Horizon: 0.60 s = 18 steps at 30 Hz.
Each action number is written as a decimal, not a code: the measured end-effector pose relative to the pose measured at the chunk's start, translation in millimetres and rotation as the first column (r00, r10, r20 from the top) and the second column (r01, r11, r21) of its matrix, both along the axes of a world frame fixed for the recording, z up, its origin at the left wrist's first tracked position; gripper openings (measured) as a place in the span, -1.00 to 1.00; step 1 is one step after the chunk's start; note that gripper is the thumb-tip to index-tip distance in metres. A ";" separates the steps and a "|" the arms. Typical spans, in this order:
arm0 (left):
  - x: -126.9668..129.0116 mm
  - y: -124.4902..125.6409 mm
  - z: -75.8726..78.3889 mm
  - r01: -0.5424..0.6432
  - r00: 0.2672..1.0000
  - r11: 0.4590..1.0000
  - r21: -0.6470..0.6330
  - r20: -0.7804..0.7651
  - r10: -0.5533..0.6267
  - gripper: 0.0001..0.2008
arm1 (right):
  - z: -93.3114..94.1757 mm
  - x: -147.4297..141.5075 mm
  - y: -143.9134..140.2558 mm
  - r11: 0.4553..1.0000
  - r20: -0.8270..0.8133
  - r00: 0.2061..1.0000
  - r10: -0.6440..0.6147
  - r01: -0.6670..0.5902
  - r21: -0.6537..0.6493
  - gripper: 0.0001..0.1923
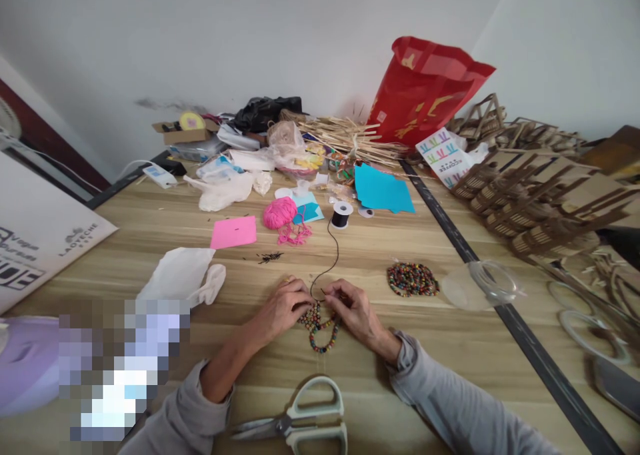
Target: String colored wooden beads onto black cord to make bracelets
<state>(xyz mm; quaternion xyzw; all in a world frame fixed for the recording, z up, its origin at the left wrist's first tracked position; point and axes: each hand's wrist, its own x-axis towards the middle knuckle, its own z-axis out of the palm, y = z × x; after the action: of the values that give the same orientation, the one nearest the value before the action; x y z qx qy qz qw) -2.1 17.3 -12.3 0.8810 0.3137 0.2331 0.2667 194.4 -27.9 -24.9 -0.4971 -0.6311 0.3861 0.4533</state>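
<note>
A string of small multicoloured beads (324,347) lies on the wooden table between my hands, partly looped. My left hand (286,310) is closed in a pinch at its upper left, where black cord (336,252) meets the beads. On the other side my right hand (359,316) pinches a short dark piece of the cord between thumb and forefinger. The exact grip of both hands is partly hidden by the fingers. From there the cord curves back to a black-wound spool (341,216). Scissors (300,418) with pale handles lie nearest to me.
Bead strings (413,279) lie in a heap on the right beside a clear plastic bag (463,286). Pink yarn (280,213), a pink card (233,232) and dark clippings (271,258) lie ahead. A pixelated patch (125,382) is at left; wooden baskets (545,202) stand right.
</note>
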 end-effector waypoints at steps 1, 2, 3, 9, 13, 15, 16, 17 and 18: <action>0.1 -0.1 -0.5 0.003 1.000 1.000 0.003 -0.005 -0.003 -0.85 | -0.8 0.1 0.4 1.000 -0.026 1.000 -0.003 0.002 -0.021 -0.79; 0.2 -0.3 -0.9 0.003 1.000 1.000 0.003 -0.012 -0.003 -0.85 | -1.5 0.2 0.8 0.999 -0.051 0.999 -0.004 0.002 -0.041 -0.77; 0.5 -0.5 -1.2 0.001 1.000 1.000 0.004 -0.018 -0.001 -0.86 | -2.1 0.4 1.2 0.998 -0.075 0.997 -0.004 -0.001 -0.057 -0.76; 1.9 -1.2 -1.6 -0.029 1.000 1.000 0.008 0.004 0.029 -0.88 | -2.3 0.6 3.0 0.994 -0.160 0.987 -0.005 -0.012 -0.106 -0.72; 2.7 -0.6 0.0 -0.077 0.995 0.996 -0.044 0.067 0.080 -0.89 | -0.9 0.6 2.7 0.997 -0.132 0.991 -0.003 -0.008 -0.082 -0.74; 3.5 -0.6 2.3 -0.109 0.986 0.988 -0.106 0.118 0.122 -0.90 | 0.2 0.8 2.2 0.999 -0.080 0.997 -0.003 -0.001 -0.050 -0.76; 4.1 -0.8 3.9 -0.124 0.979 0.982 -0.141 0.144 0.144 -0.90 | 0.8 0.8 1.8 0.999 -0.049 0.999 0.001 -0.003 -0.036 -0.77; 4.7 -1.1 5.6 -0.138 0.972 0.974 -0.177 0.165 0.168 -0.91 | 1.4 0.9 1.4 1.000 -0.020 1.000 0.008 -0.008 -0.026 -0.78; 5.3 -1.7 7.5 -0.153 0.965 0.964 -0.216 0.180 0.193 -0.91 | 2.0 0.8 1.0 1.000 0.004 1.000 0.016 -0.016 -0.019 -0.79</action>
<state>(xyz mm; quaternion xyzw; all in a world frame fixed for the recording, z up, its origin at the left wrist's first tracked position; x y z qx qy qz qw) 3.2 15.7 -4.8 0.7909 0.3835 0.3098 0.3626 195.2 -26.9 -22.9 -0.4972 -0.6324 0.3946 0.4441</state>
